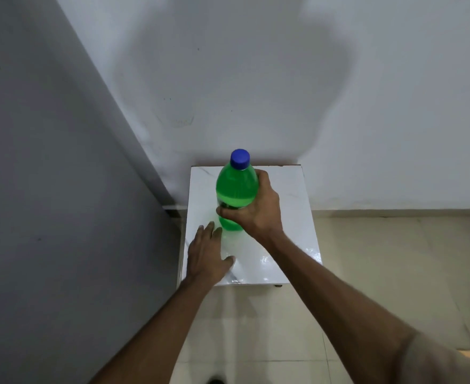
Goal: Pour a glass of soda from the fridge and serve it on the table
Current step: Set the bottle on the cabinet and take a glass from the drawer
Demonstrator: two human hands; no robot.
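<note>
A green soda bottle (236, 187) with a blue cap (239, 159) stands upright over the small white marble-look table (283, 195). My right hand (256, 209) is wrapped around the bottle's middle from the right. My left hand (208, 253) lies flat over the table's left side, fingers spread, its fingertips close to the bottle's base. I cannot tell whether the bottle's base rests on the table top. No glass is in view.
The grey side of a tall appliance (48, 189) rises just left of the table. A white wall (283, 79) stands behind it. Beige floor tiles (380, 273) stretch to the right and toward me.
</note>
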